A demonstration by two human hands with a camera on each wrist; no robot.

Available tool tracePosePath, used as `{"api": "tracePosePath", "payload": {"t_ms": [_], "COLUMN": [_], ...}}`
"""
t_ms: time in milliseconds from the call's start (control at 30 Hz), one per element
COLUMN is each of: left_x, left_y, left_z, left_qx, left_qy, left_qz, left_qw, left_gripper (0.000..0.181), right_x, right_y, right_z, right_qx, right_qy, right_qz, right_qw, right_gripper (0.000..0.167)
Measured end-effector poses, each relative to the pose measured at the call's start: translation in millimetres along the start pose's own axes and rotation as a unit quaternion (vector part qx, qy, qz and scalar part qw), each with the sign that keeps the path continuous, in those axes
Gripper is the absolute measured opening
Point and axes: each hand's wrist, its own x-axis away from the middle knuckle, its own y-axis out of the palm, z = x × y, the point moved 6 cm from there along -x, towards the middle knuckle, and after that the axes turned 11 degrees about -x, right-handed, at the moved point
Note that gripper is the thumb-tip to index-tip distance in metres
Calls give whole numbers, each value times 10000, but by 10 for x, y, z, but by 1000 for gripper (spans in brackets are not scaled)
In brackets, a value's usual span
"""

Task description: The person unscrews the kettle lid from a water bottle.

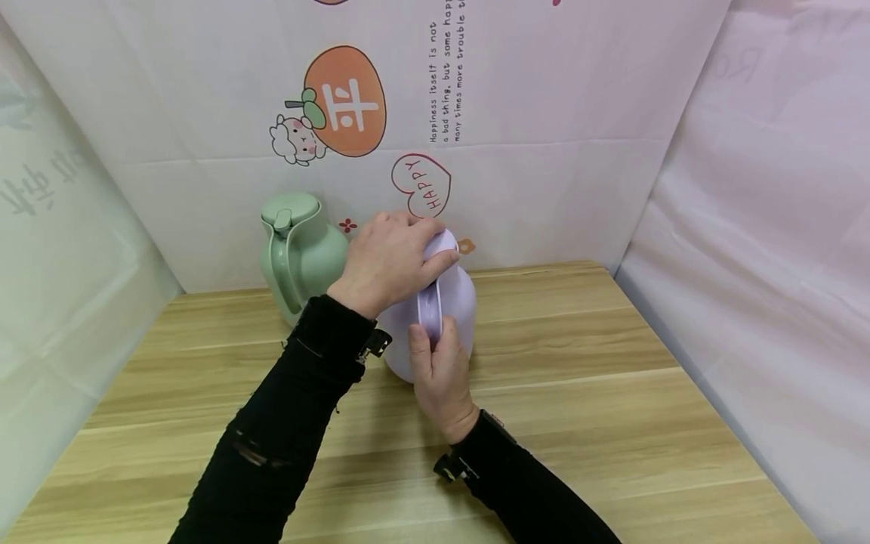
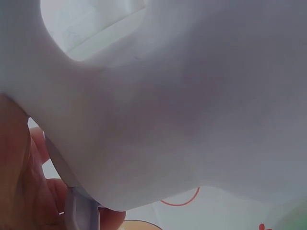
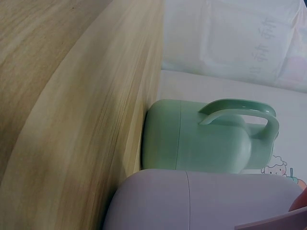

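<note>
A lilac vacuum jug (image 1: 464,302) stands upright on the wooden table. My left hand (image 1: 389,261) lies over its top, fingers curled across the lid (image 1: 443,242) and thumb on the near side. Lower down, my right hand (image 1: 443,378) grips the handle (image 1: 430,311), thumb and fingers on either side of it. In the left wrist view the jug body (image 2: 192,110) fills most of the frame, with left-hand fingers (image 2: 41,143) round its top end. The right wrist view shows the lower part of the lilac jug (image 3: 153,199) and a fingertip (image 3: 300,201) at the edge.
A green vacuum jug (image 1: 319,253) with a lid and handle stands left of the lilac one, partly behind my left hand. A printed white cloth (image 1: 544,113) hangs close behind the wooden table (image 1: 544,423), and pale cloth walls rise on both sides.
</note>
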Motion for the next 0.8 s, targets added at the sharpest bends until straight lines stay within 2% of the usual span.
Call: {"api": "tracePosePath", "payload": {"t_ms": [467,800], "left_x": [-6,8], "left_y": [-6,-23], "left_z": [8,10], "left_qx": [-253,-408], "left_qy": [-182,-187], "left_qz": [-273,-289], "left_qw": [9991,9986], "left_gripper": [56,56], "right_x": [1,5], "right_y": [3,5], "right_z": [-3,-9], "right_qx": [25,82], "right_qy": [-10,12], "right_qz": [30,28], "right_qw": [10000,10000], "right_gripper": [42,39]}}
